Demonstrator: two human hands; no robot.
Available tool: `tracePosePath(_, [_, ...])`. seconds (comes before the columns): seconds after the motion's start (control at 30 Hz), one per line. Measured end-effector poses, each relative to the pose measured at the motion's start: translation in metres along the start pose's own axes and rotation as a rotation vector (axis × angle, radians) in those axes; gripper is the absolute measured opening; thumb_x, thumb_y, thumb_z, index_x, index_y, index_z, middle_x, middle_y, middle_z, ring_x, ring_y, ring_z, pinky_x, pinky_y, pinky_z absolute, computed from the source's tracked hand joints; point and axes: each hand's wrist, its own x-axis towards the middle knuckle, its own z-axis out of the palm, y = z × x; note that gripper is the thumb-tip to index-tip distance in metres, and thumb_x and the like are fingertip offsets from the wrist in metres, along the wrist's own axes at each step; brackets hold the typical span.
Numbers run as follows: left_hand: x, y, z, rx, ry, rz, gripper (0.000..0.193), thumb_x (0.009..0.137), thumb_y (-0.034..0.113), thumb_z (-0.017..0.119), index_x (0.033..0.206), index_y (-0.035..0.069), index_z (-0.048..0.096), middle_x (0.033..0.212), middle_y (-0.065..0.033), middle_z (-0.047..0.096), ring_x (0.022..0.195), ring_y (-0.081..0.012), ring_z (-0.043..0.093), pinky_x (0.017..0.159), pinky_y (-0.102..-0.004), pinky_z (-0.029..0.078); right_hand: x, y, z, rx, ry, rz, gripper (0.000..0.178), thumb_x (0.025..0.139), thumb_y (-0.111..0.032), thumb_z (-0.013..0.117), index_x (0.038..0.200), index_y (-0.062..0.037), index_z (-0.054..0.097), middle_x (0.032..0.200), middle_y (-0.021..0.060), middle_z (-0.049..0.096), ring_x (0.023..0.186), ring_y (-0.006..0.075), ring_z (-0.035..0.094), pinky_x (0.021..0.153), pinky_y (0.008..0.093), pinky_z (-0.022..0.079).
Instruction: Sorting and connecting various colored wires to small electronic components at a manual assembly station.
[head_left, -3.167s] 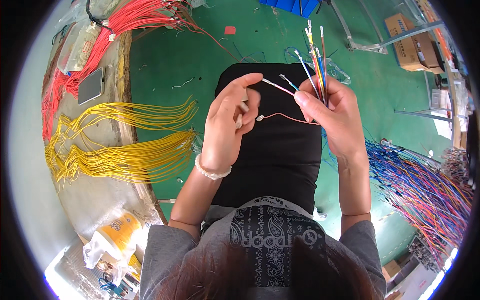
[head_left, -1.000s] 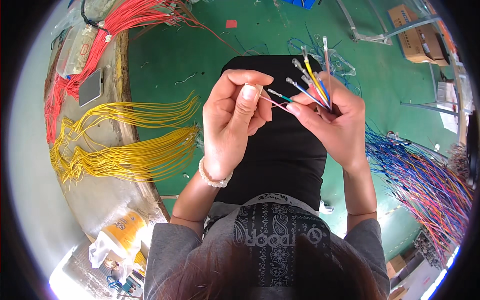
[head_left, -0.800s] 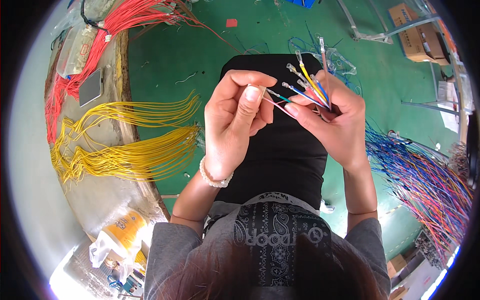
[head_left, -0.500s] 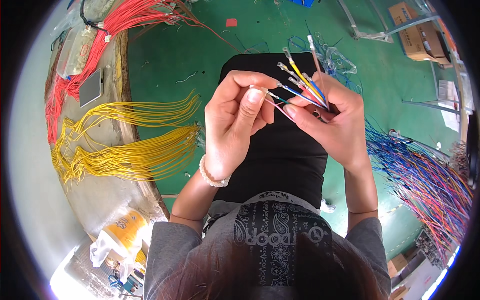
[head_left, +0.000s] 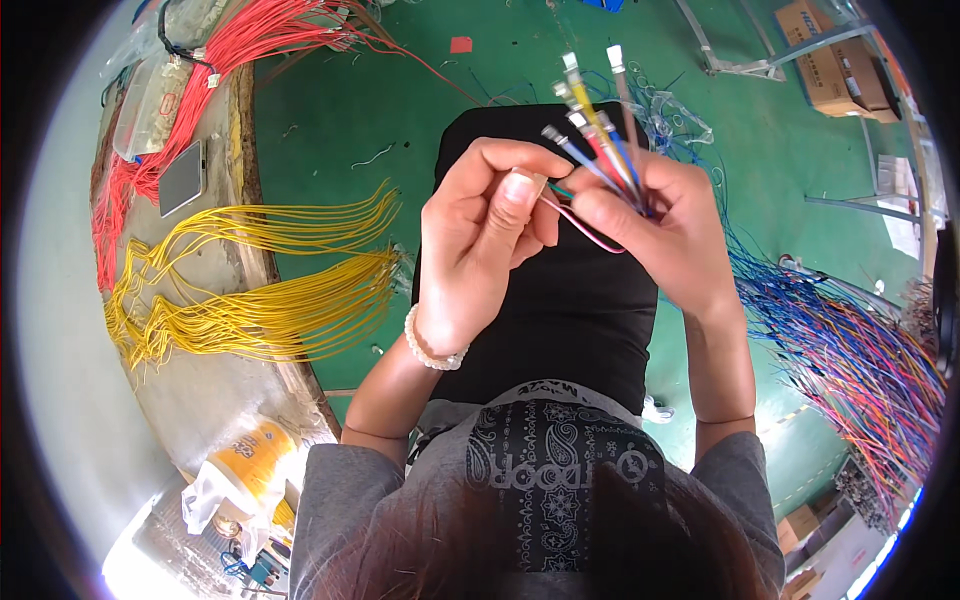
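Note:
My left hand (head_left: pixel 470 245) is closed in a pinch, thumb against forefinger, on a small pale connector (head_left: pixel 541 187) that the fingers mostly cover. A pink wire (head_left: pixel 590 233) and a green wire (head_left: pixel 560 191) run from it toward my right hand (head_left: pixel 675 235). That hand is closed around a bundle of coloured wires (head_left: pixel 626 165): yellow, red, blue, white and brown. Metal terminals at their tips fan out upward, partly blurred. Both hands are above the black surface (head_left: pixel 560 310) in front of me, close together.
Yellow wires (head_left: pixel 290 300) and red wires (head_left: pixel 190 110) lie on the bench at left, with a phone-like device (head_left: pixel 182 180) and a clear tub (head_left: pixel 150 105). A thick bundle of mixed wires (head_left: pixel 840 350) hangs at right. Cardboard boxes (head_left: pixel 830 65) stand at upper right.
The blue wire that reached toward my left fingers has swung up into the fanned bundle. The pink wire now bows lower between the hands. My left hand has shifted slightly right.

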Motion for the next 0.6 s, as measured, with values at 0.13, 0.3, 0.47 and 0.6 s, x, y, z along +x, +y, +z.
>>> tracePosePath(0.13, [0.000,-0.003,-0.001,0.013,-0.002,0.005,0.019,0.099,0.019,0.046,0.107,0.002,0.052,0.075,0.0001,0.052,0.064,-0.0024,0.047,0.051,-0.0143,0.036,0.001,-0.002,-0.007,-0.089,-0.109,0.133,0.023,0.081,-0.021,0.073,0.085,-0.0018,0.062,0.071,-0.0043,0.054,0.063,0.0018,0.047,0.055,0.0175,0.036])
tracePosePath(0.3, [0.002,-0.007,0.002,0.003,0.036,0.055,0.016,0.098,0.017,0.047,0.106,0.003,0.046,0.080,-0.0018,0.052,0.064,-0.0048,0.048,0.053,-0.0164,0.040,0.002,-0.005,-0.006,0.018,-0.150,0.191,0.024,0.083,-0.024,0.071,0.082,-0.0022,0.060,0.070,0.0000,0.059,0.062,0.0029,0.048,0.054,0.0181,0.037])
tracePosePath(0.47, [0.004,-0.013,-0.001,0.083,0.021,0.106,0.014,0.098,0.015,0.048,0.104,0.003,0.046,0.079,-0.0016,0.051,0.064,-0.0055,0.048,0.056,-0.0192,0.042,0.002,-0.008,-0.008,0.100,-0.179,0.238,0.025,0.082,-0.024,0.071,0.081,-0.0021,0.060,0.069,0.0058,0.064,0.058,0.0046,0.051,0.051,0.0185,0.036])
tracePosePath(0.6, [0.005,-0.013,-0.001,0.116,0.028,0.103,0.012,0.098,0.014,0.047,0.103,0.003,0.046,0.079,-0.0015,0.051,0.064,-0.0056,0.048,0.056,-0.0198,0.042,0.002,-0.010,-0.009,0.011,-0.116,0.258,0.022,0.079,-0.021,0.073,0.081,-0.0013,0.063,0.065,0.0053,0.063,0.056,0.0066,0.055,0.050,0.0183,0.035])
